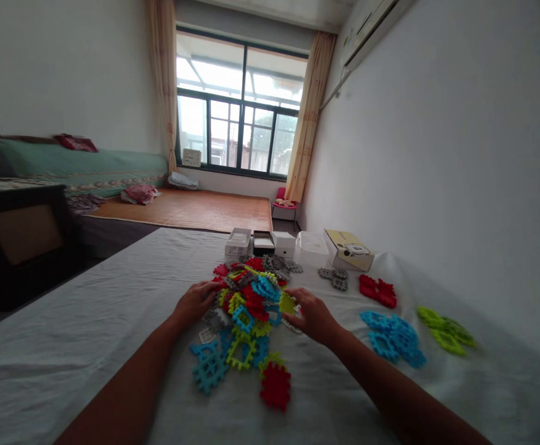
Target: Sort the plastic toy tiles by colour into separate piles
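Observation:
A heap of interlocking plastic building pieces in red, blue, yellow-green and grey lies between my two hands. On its left side, my left hand has its fingers closed at the edge of a red piece; its fingertips are partly hidden. My right hand grips a yellow-green piece at the heap's right side, thumb below and fingers above. Nearer to me lie a teal lattice piece, a yellow-green frame piece and a red piece.
Sorted groups lie to the right: grey pieces, red pieces, blue pieces and yellow-green pieces. Behind the heap stand a white box, a black-edged box, a clear container and a yellow box.

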`<state>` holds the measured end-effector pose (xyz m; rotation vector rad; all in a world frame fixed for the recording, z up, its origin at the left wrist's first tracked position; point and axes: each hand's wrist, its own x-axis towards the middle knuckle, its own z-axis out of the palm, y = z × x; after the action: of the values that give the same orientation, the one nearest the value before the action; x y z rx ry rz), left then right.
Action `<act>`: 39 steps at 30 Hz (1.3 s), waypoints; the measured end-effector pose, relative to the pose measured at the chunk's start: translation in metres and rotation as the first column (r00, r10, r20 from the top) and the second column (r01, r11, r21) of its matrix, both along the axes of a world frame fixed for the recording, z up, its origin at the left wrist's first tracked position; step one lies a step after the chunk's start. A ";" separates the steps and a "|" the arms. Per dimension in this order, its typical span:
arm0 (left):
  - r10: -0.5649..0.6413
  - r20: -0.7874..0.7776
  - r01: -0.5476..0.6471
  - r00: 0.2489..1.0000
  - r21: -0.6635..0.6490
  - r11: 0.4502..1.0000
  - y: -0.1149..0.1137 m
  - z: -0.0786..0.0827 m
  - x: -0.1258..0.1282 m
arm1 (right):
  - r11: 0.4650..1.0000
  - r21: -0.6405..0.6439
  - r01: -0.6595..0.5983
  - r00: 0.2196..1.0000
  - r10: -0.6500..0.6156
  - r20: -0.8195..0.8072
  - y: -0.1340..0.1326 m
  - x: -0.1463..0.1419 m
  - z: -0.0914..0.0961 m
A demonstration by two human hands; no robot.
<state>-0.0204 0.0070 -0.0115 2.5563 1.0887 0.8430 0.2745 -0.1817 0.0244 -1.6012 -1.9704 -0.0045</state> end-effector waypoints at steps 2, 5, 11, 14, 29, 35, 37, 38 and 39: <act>-0.004 -0.004 0.004 1.000 -0.006 1.000 0.002 0.000 -0.001 | 0.998 -0.009 0.068 0.997 -0.068 -0.044 -0.017 0.021 0.000; 0.000 -0.013 0.000 1.000 -0.002 1.000 0.007 -0.003 -0.002 | 0.969 -0.015 0.246 0.966 -0.246 -0.074 -0.042 0.075 -0.003; -0.005 -0.023 0.005 1.000 0.006 1.000 0.019 -0.008 -0.003 | 0.692 -0.012 0.722 0.680 -0.713 -0.170 -0.118 0.226 0.002; -0.013 -0.028 0.013 1.000 0.007 1.000 0.021 -0.009 -0.003 | 0.447 -0.045 0.893 0.434 -0.884 -0.177 -0.170 0.290 -0.002; 0.032 -0.047 -0.032 0.998 -0.003 0.999 0.016 -0.006 -0.003 | 0.280 -0.078 0.957 0.290 -0.933 0.215 -0.223 0.315 -0.040; 0.070 -0.054 -0.070 0.996 -0.007 0.998 0.003 -0.003 0.001 | 0.677 0.196 0.709 0.622 -0.732 0.278 -0.150 0.211 -0.009; 0.062 -0.049 -0.063 0.997 -0.013 0.998 0.001 -0.003 0.002 | 0.891 0.106 0.442 0.863 -0.454 0.219 -0.118 0.145 0.003; 0.058 -0.048 -0.058 0.997 -0.016 0.998 0.000 -0.003 0.002 | 0.947 0.061 0.315 0.931 -0.321 0.175 -0.104 0.109 0.008; 0.053 -0.048 -0.054 0.997 -0.017 0.998 -0.001 -0.003 0.001 | 0.981 0.001 0.192 0.972 -0.190 0.141 -0.092 0.073 0.013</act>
<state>-0.0189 0.0065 -0.0141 2.5547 1.1788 0.7845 0.3475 -0.2738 0.0374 -1.8375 -1.9143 -0.1868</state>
